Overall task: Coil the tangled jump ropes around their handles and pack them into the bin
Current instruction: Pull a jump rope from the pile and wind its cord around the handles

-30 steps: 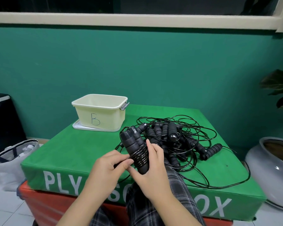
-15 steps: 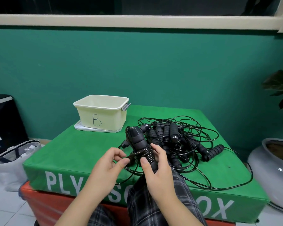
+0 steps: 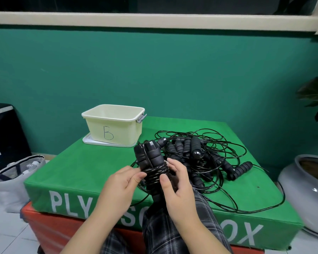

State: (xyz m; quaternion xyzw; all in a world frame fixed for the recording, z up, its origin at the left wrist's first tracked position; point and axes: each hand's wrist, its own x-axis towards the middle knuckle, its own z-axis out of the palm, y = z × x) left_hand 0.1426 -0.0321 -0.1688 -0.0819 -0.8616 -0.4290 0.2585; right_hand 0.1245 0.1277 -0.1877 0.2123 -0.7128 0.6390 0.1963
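Teal wall under a window sill; green plyo box (image 3: 84, 173) serves as counter. Cream bin (image 3: 116, 125) marked B stands at its far left corner, nothing visible inside from here.

Right hand (image 3: 180, 187) — grip clenched round the paired handles (image 3: 151, 158), thumb over the coils (image 3: 155, 174), just nearer me than the bin. Left hand (image 3: 121, 182) pinches the free cord beside those coils. The tangled pile (image 3: 200, 158) lies right of the bin, well apart from it, with loops trailing to the box's near edge.

Step in hand, as I judge it: winding. To do it well I would keep the cord taut, lay each turn against the last, and hold the thumb down so nothing springs loose — the slack may drag the pile.
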